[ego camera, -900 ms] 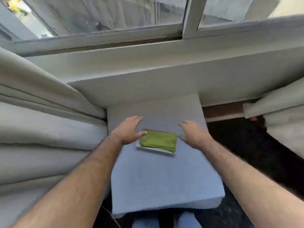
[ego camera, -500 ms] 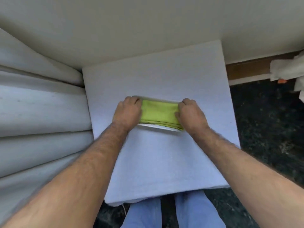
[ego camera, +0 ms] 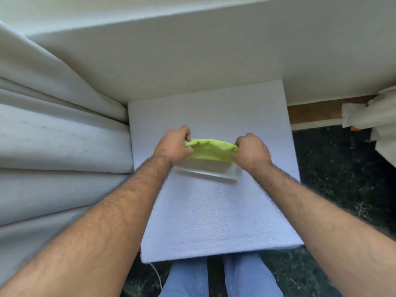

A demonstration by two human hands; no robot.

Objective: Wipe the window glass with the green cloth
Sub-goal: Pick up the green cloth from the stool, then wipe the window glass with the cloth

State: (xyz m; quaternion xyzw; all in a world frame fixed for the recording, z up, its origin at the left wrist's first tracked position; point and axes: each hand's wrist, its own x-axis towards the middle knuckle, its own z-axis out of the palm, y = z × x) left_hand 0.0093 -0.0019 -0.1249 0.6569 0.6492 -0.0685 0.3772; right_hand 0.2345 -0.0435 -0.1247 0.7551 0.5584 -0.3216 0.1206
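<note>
The green cloth point(ego camera: 211, 149) is folded and held just above a small white tray point(ego camera: 209, 173), which rests on a white foam board point(ego camera: 214, 211). My left hand point(ego camera: 174, 145) grips the cloth's left end and my right hand point(ego camera: 251, 151) grips its right end, so the cloth sags slightly between them. The window glass is out of view; only the white wall below the sill shows at the top.
Pale curtain folds point(ego camera: 60, 146) press against the board's left side. Another curtain point(ego camera: 377, 116) hangs at the right, above a dark speckled floor point(ego camera: 342, 179). A wooden skirting strip point(ego camera: 312, 111) runs along the wall. My legs in blue trousers point(ego camera: 216, 279) stand below the board.
Both hands closed on the ends of the cloth and lifted it off the tray. The view dropped away from the window and down onto the board.
</note>
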